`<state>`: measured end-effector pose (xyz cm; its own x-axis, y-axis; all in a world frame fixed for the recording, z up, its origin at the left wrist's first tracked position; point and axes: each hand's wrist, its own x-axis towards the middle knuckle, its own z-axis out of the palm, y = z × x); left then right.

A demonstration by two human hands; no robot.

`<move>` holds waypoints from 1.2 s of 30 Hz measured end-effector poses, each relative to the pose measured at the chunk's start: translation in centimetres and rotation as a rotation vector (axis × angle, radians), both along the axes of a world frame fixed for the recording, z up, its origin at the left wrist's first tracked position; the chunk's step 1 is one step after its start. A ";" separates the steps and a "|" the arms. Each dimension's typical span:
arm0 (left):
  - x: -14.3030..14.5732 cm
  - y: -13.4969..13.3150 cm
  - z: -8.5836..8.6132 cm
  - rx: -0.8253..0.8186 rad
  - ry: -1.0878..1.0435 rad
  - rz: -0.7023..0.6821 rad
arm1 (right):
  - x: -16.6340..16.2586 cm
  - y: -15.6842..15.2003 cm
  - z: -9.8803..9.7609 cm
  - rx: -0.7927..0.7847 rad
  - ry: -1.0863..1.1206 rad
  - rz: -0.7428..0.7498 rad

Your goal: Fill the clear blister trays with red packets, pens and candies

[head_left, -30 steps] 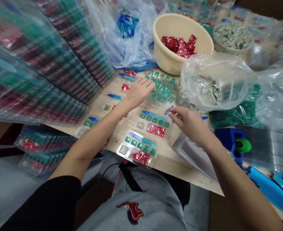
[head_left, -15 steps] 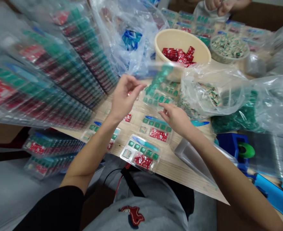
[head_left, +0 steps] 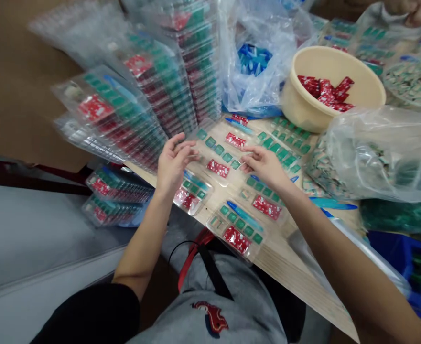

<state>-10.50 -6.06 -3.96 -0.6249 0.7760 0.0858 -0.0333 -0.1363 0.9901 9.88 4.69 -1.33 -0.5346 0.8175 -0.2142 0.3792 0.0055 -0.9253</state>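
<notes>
My left hand [head_left: 174, 161] and my right hand [head_left: 264, 165] hold a clear blister tray [head_left: 220, 154] between them, just above the wooden table. The tray carries green squares and red packets. My left fingers curl around its left edge and my right fingers pinch its right edge. Three filled trays lie on the table below the hands: one [head_left: 193, 192] under my left wrist, one [head_left: 265, 199] under my right wrist, one [head_left: 241, 229] at the table's near edge. More trays with green squares [head_left: 285, 143] lie behind my right hand.
Tall leaning stacks of filled trays [head_left: 149, 100] stand at left. A beige bowl [head_left: 303, 102] holds red packets. A clear bag of blue pens [head_left: 255, 59] is behind, a big clear bag [head_left: 382, 148] at right. Another person's hands [head_left: 411, 8] work at top right.
My view has swung left. Both hands took a tray from the pile by the bowl, lifted it, and brought it nearer and to the left.
</notes>
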 end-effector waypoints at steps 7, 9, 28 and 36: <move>-2.6 -0.6 -2.9 -0.426 0.737 -0.028 | -3.5 0.7 -3.4 0.190 -0.285 -0.023; -2.5 -0.2 -3.3 -0.445 0.781 -0.063 | -3.7 0.3 -3.3 0.261 -0.347 -0.008; -2.5 5.1 -2.4 -0.732 0.683 -0.241 | -4.0 -0.5 -1.9 0.263 -0.624 0.015; -1.9 3.6 -0.5 -0.601 0.641 -0.147 | -3.5 -1.8 -1.5 0.276 -0.522 -0.028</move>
<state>-12.43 -2.48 -4.48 -0.4873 0.8710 -0.0622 0.5756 0.3740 0.7272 6.35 2.89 -2.87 -0.3927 0.8928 -0.2208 0.7878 0.2026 -0.5817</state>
